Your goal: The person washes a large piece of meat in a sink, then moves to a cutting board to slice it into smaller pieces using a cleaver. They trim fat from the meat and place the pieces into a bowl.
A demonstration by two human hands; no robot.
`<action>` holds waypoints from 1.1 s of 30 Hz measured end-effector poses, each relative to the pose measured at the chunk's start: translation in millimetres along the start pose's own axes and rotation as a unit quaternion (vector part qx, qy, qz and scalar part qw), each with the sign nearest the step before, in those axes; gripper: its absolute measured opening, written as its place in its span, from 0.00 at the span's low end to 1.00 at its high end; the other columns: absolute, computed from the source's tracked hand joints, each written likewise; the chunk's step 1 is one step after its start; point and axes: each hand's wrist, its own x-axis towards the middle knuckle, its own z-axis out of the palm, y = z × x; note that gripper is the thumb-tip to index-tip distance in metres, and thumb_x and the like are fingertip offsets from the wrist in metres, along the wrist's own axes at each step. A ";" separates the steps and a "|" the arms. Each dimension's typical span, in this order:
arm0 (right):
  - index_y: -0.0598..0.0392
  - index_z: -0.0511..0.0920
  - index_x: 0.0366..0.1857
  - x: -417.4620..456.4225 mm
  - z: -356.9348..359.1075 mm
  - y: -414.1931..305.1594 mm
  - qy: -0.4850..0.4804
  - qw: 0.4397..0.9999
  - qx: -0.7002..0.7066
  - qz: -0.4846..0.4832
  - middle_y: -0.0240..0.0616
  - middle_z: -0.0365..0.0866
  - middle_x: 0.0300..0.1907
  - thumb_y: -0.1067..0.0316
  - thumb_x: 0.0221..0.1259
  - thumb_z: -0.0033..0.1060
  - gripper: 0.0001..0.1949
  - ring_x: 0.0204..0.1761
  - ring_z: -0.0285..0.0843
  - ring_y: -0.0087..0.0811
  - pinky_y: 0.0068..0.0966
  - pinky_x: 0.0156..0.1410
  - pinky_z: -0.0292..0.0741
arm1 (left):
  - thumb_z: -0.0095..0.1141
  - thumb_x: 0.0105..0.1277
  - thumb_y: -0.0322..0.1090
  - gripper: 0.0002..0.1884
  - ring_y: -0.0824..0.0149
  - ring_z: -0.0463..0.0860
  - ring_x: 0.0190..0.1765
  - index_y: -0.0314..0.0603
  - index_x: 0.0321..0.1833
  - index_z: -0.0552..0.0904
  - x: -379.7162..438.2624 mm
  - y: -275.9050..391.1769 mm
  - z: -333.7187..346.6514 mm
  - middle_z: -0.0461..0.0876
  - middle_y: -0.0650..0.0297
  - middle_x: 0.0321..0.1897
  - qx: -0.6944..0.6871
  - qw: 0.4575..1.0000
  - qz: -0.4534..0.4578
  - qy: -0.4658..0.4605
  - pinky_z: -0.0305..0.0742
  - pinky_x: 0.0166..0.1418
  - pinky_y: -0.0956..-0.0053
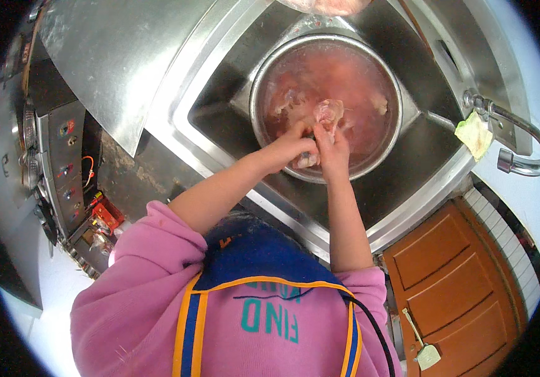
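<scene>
A piece of raw meat (329,111), pale pink with skin on it and perhaps poultry, is held over a round metal basin (396,106). My right hand (335,147) grips it from the near side. Close against it, my left hand (293,145) is closed on a pale lower part (305,161) near the basin's near rim. Whether that part belongs to the same piece cannot be told. Cloudy reddish water (333,68) fills the basin, and other pale pieces (380,104) show dimly in it. The fingers partly hide what they hold.
The basin stands in a stainless steel sink (225,77). A curved faucet (529,136) rises at the right, beside a yellowish cloth (475,135). Raw meat (326,4) is cut off at the top edge. A metal counter (124,56) extends left; a brown door (458,282) is lower right.
</scene>
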 end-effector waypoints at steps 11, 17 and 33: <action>0.58 0.70 0.51 12.8 -24.8 -11.2 -0.028 0.985 0.164 0.049 0.38 0.78 0.40 0.60 0.63 0.53 0.18 0.38 0.76 0.30 0.25 0.42 0.73 | 0.46 0.59 0.32 0.14 0.59 0.79 0.46 0.39 0.48 0.72 11.2 -5.0 -21.0 0.78 0.57 0.44 -0.419 0.907 -0.012 -0.036 0.74 0.52 0.61; 0.61 0.74 0.41 -0.3 -11.9 -9.5 -0.002 0.980 -0.183 -0.076 0.50 0.79 0.37 0.54 0.59 0.57 0.18 0.41 0.78 0.42 0.35 0.47 0.71 | 0.47 0.62 0.31 0.13 0.63 0.78 0.47 0.41 0.50 0.72 26.6 -8.0 -11.5 0.79 0.60 0.44 -0.324 0.942 0.073 0.043 0.72 0.54 0.64; 0.59 0.70 0.56 -13.2 -38.3 -11.8 0.035 0.995 -0.014 0.090 0.36 0.79 0.41 0.63 0.64 0.52 0.19 0.40 0.77 0.26 0.21 0.43 0.75 | 0.48 0.68 0.42 0.17 0.66 0.77 0.49 0.37 0.52 0.73 37.9 -14.1 -47.8 0.78 0.58 0.47 0.071 0.966 0.170 0.183 0.71 0.54 0.71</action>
